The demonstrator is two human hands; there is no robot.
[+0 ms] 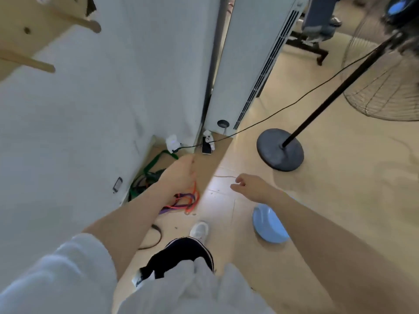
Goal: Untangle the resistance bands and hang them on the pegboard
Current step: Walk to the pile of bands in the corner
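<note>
1. The black band (pixel 156 234) lies on the floor (pixel 317 200) by the shoe (pixel 199 230), easy to trip on.
2. The left hand (pixel 181 173) seems to pinch the orange band (pixel 192 200); its fingers are turned away, so I cannot tell. Lifting could drag the knotted purple band (pixel 181 197).
3. The right hand (pixel 247 184) hangs relaxed, holding nothing.
4. The green band (pixel 154 166) is partly hidden behind the forearm.
5. The pegboard (pixel 22 26), cut off, shows bare pegs (pixel 34 63).

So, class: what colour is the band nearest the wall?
Green, clearest in the head view.
</note>
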